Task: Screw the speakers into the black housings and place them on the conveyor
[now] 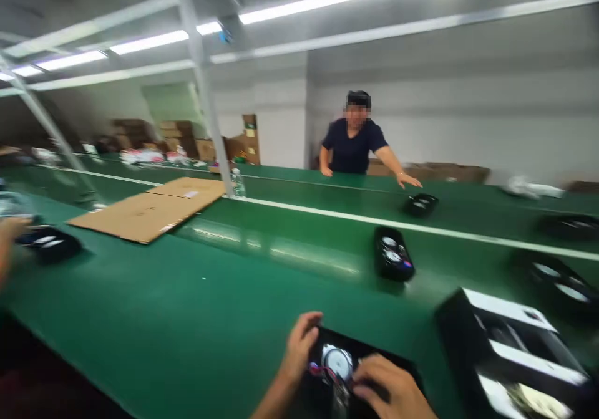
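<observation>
At the bottom of the view, on the green table, lies a black speaker housing (pixel 358 342) with a round silver speaker (pixel 337 363) in it. Red and dark wires (pixel 322 369) run beside the speaker. My left hand (pixel 299 347) is closed around the left edge of the housing. Over its right part, my right hand (pixel 393 385) is bent with thumb and fingers close together near the speaker; whatever is between the fingertips is too blurred to name. A metallic piece (pixel 340 400) shows below the speaker, its kind unclear.
Right of my hands stands an open black-and-white box (pixel 508 307). Similar housings (pixel 393 254) lie across the green conveyor belt (pixel 299 235). A co-worker (pixel 355 138) reaches towards one opposite. Left are flat cardboard (pixel 145 213), a bottle (pixel 238 183) and another person's hand (pixel 9 232).
</observation>
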Demonstrator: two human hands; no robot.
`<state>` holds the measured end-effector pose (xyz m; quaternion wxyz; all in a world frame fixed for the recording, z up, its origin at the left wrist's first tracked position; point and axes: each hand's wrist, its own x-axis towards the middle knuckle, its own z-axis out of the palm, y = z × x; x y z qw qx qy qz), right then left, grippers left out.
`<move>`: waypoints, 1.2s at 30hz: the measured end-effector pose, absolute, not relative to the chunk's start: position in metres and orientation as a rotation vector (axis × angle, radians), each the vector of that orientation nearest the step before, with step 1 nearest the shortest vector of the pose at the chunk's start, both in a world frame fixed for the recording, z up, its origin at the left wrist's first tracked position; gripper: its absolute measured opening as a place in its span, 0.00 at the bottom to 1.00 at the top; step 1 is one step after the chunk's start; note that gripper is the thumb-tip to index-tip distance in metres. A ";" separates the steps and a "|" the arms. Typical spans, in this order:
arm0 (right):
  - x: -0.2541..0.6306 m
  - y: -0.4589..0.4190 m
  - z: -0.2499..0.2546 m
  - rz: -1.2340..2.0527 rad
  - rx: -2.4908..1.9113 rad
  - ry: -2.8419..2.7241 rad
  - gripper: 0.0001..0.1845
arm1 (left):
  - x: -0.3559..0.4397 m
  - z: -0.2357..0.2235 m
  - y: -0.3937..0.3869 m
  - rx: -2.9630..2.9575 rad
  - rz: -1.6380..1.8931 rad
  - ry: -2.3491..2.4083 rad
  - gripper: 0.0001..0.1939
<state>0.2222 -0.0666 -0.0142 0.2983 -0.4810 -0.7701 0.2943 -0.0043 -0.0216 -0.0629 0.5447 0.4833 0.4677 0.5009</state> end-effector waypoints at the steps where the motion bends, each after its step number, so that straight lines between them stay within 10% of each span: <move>1: 0.224 -0.070 -0.004 0.868 -1.335 -2.059 0.08 | -0.010 -0.059 -0.026 1.166 1.174 1.113 0.31; 6: 0.218 -0.058 0.030 0.954 -1.460 -2.035 0.11 | -0.041 -0.027 -0.041 1.649 0.972 1.068 0.24; 11: 0.221 -0.059 0.024 0.952 -1.446 -2.054 0.10 | -0.044 -0.006 -0.048 2.275 0.753 0.850 0.38; 17: 0.216 -0.075 0.017 0.666 -1.340 -1.978 0.17 | -0.028 -0.007 -0.040 2.137 0.823 0.969 0.10; 25: 0.195 -0.082 0.010 0.631 -1.203 -1.987 0.15 | -0.028 0.000 -0.037 1.662 0.804 1.198 0.18; 36: 0.204 -0.090 0.042 0.531 -1.455 -2.666 0.22 | -0.035 -0.010 -0.053 2.653 0.527 0.960 0.31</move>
